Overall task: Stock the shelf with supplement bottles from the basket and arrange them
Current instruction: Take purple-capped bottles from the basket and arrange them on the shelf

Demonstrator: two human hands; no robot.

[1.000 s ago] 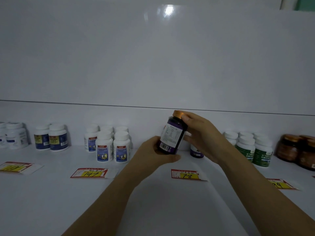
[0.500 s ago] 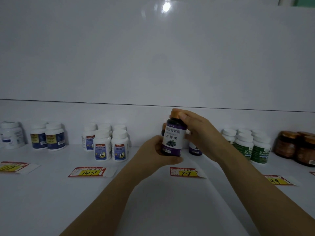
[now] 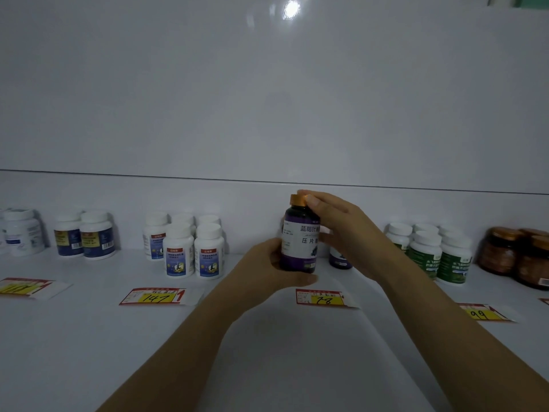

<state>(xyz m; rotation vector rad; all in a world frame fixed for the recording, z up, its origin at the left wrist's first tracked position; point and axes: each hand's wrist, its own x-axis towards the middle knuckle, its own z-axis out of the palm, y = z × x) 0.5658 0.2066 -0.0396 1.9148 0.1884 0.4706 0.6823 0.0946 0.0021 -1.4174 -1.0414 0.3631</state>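
I have the purple bottle (image 3: pixel 300 242) in both hands. It is upright, its long axis running 12 to 6, the orange cap (image 3: pixel 298 199) at 12 and the label turned toward me. My left hand (image 3: pixel 264 270) comes in from 7 o'clock and wraps the lower body, with the thumb hooked along the base. My right hand (image 3: pixel 344 230) comes in from 4 o'clock, a fingertip on the cap's rim and the thumb against the label's right edge, pinching the upper half. Neither hand is slack.

What matters next is bottle to slot. The price tag marked 78 (image 3: pixel 322 298) lies on the shelf (image 3: pixel 267 367) at 6 o'clock from the bottle. A second purple bottle (image 3: pixel 341 261) stands at about 2 o'clock, half hidden behind my right hand. So I judge the spot to be straight down and slightly back, just beside that twin.

I cannot tell whether the base already touches the shelf. My left thumb is the nearer to the base, so I would slip it out first while the right steadies from the top.

The white bottles with blue labels (image 3: pixel 193 251) at 9 o'clock and the green-labelled bottles (image 3: pixel 430 254) at 3 stand well apart from the slot. The basket is not in view
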